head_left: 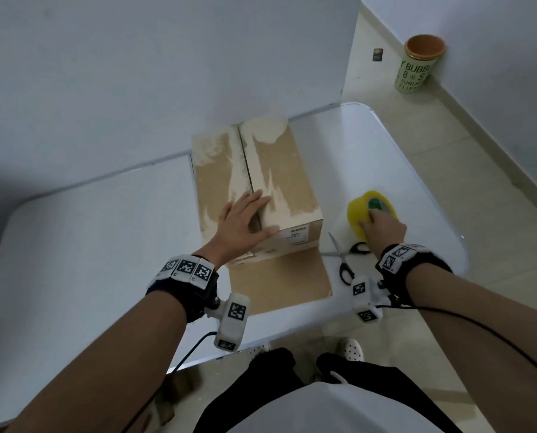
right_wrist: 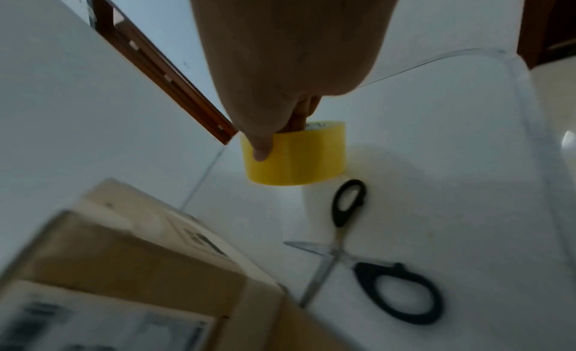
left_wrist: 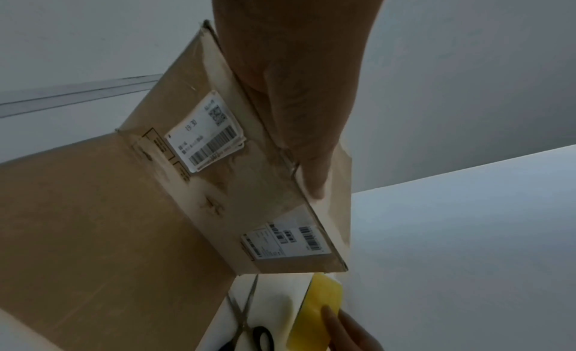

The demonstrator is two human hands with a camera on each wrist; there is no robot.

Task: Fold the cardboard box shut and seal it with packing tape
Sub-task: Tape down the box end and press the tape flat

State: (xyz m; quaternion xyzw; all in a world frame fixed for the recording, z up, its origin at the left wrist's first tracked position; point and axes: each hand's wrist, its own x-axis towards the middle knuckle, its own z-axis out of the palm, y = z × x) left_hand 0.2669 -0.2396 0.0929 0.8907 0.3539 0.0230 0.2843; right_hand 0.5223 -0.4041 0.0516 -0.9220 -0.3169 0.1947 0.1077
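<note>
A brown cardboard box (head_left: 279, 170) stands on the white table (head_left: 89, 232), its two top flaps folded down and meeting at a centre seam. My left hand (head_left: 245, 221) lies flat with straight fingers across the near end of that seam, pressing the flaps. In the left wrist view the box (left_wrist: 224, 184) shows two shipping labels on its near side. To the right, my right hand (head_left: 382, 228) grips a yellow roll of packing tape (head_left: 370, 210), thumb on the outside and fingers in the core. The right wrist view shows the tape roll (right_wrist: 299, 154) just above the table.
Black-handled scissors (head_left: 346, 259) lie spread open on the table between the box and the tape. A loose cardboard flap (head_left: 279, 282) lies flat on the table before the box. A wall rises just behind the box. A green canister (head_left: 417, 67) stands on the floor at right.
</note>
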